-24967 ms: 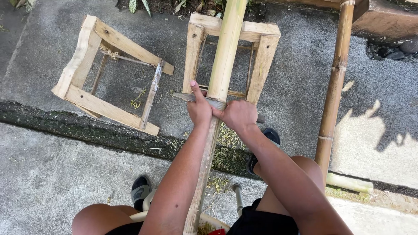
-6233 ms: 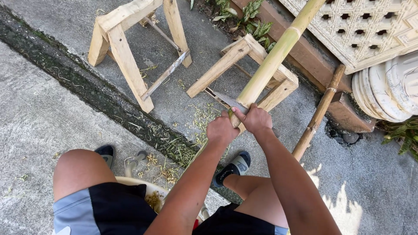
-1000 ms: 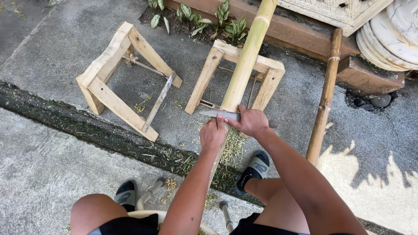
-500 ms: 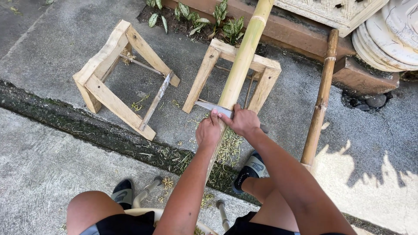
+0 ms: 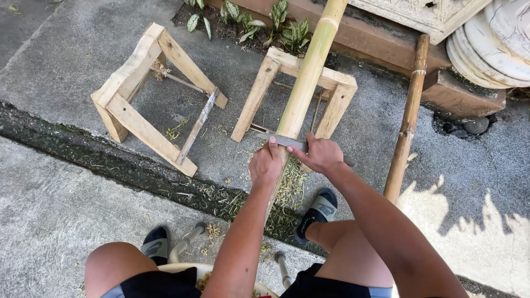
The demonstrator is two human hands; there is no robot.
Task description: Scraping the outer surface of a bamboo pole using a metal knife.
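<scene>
Since half a second ago both hands have kept their grip on the knife and sit at much the same spot on the bamboo pole, just below the near wooden trestle that carries it; a second ago they were about as far down the pole. The left hand has its fingers curled shut over the blade's left part, and the right hand is closed round the handle end. The knife blade lies flat across the pole, its handle hidden inside the right fist. The pole's top runs out of the picture and its lower end is covered by the left forearm. A second trestle stands apart to the left, and a thinner brown bamboo pole lies to the right.
</scene>
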